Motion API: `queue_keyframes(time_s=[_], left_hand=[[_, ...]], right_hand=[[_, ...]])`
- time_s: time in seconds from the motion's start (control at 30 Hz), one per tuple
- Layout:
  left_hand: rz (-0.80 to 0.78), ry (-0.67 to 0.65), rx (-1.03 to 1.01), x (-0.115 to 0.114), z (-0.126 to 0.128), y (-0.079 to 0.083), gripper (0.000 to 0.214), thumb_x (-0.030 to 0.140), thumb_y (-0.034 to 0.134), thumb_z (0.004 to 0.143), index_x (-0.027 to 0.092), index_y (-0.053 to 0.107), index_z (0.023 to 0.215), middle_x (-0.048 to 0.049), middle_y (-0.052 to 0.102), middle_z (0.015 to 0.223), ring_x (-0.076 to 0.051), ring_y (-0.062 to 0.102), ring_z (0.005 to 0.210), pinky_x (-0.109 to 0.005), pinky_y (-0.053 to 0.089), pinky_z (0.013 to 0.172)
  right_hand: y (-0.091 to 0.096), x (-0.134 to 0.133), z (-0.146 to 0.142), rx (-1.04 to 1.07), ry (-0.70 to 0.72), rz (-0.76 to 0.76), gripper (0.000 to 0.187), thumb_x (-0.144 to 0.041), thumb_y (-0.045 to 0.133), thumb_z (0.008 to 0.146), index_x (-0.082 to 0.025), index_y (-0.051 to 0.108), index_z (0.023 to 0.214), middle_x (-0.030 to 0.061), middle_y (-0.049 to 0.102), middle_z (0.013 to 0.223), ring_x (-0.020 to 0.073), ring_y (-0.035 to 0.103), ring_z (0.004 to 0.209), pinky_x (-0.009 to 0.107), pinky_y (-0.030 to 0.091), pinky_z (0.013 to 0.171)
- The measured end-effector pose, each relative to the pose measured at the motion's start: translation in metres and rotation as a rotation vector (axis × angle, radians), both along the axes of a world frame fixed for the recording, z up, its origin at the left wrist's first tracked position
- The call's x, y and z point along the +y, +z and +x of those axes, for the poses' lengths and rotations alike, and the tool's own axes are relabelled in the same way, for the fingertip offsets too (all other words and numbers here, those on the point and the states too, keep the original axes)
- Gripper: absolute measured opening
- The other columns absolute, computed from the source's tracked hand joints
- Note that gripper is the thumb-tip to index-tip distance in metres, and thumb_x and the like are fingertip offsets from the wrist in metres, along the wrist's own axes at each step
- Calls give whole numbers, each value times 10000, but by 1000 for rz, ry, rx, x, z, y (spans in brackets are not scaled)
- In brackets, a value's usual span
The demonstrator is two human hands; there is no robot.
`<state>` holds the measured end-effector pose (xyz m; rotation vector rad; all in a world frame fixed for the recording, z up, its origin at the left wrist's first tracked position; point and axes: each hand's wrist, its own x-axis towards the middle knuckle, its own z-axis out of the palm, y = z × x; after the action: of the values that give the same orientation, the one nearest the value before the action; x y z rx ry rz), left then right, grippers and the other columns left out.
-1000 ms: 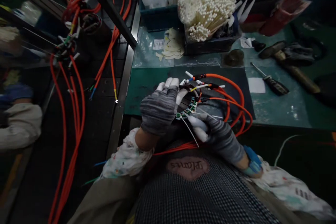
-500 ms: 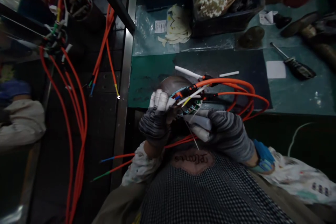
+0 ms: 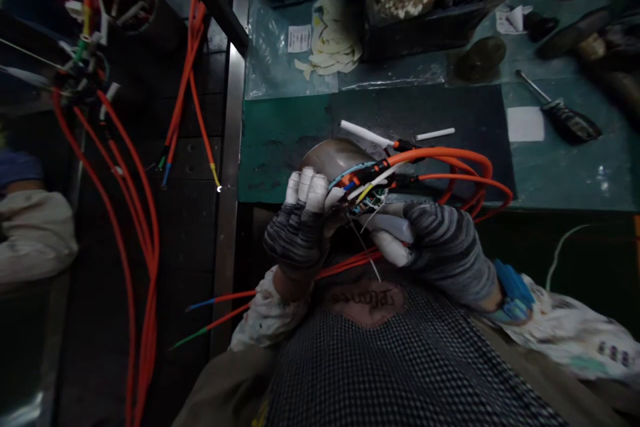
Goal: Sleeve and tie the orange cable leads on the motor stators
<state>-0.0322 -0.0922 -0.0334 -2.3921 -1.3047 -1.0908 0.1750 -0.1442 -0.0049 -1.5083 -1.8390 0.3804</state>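
My left hand [image 3: 300, 220], in a striped glove with white fingertips, is closed at the edge of a rounded brown metal housing [image 3: 333, 150]. Wires and a small green circuit board [image 3: 375, 199] show at the housing's opening. My right hand [image 3: 435, 240], gloved the same way, is wrapped around a grey-handled tool [image 3: 393, 227] just below the board; the tool's working end is hidden. A thin pale strip [image 3: 371, 257] hangs between the hands. Thick orange cables [image 3: 450, 153] loop out to the right, and a white sleeve [image 3: 365, 132] sticks up behind.
On the bench lie a white tube [image 3: 435, 134], a screwdriver [image 3: 570, 117], a white card [image 3: 525, 124] and pale gloves [image 3: 335, 37]. A dark bin [image 3: 410, 47] stands behind. Orange cables [image 3: 150, 247] hang left of the metal edge [image 3: 233, 133]. A co-worker's sleeve [image 3: 37, 233] shows far left.
The view has shifted slightly. The housing is tilted a little more into sight, and my right hand with the grey-handled tool has moved slightly right. Both hands keep their hold.
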Motion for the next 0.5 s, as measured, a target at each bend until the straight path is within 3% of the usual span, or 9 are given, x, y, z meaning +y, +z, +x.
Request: queue_keyframes(time_s=[0.13, 0.23, 0.4, 0.5], left_hand=[[-62, -49, 84, 4, 9, 12, 475, 349, 542, 1082, 156, 521, 1515, -143, 741, 1352, -286, 644, 1362, -399, 570, 1113], [-100, -78, 155, 12, 21, 24, 510, 383, 618, 1045, 140, 550, 1488, -147, 726, 1377, -297, 654, 1352, -400, 571, 1112], [-228, 5, 308, 30, 45, 47, 435, 425, 542, 1072, 179, 643, 1416, -129, 702, 1415, -298, 695, 1297, -368, 623, 988], [-342, 19, 300, 41, 57, 56, 425, 412, 512, 1080, 178, 662, 1401, -139, 697, 1423, -316, 694, 1295, -398, 606, 1006]], right_hand=[[-4, -2, 15, 141, -18, -88, 184, -262, 706, 927, -289, 780, 1093, -22, 817, 1073, 214, 796, 973, 337, 661, 894], [-3, -1, 24, 167, -33, -152, 187, -309, 716, 936, -279, 774, 1111, 2, 813, 1102, 236, 790, 993, 409, 666, 921], [3, 4, 34, 159, -54, -181, 200, -320, 704, 942, -291, 773, 1128, 10, 808, 1119, 243, 784, 1020, 440, 644, 992], [3, 8, 41, 78, -58, -157, 228, -340, 704, 936, -298, 786, 1144, 25, 805, 1141, 261, 778, 1042, 454, 635, 983]])
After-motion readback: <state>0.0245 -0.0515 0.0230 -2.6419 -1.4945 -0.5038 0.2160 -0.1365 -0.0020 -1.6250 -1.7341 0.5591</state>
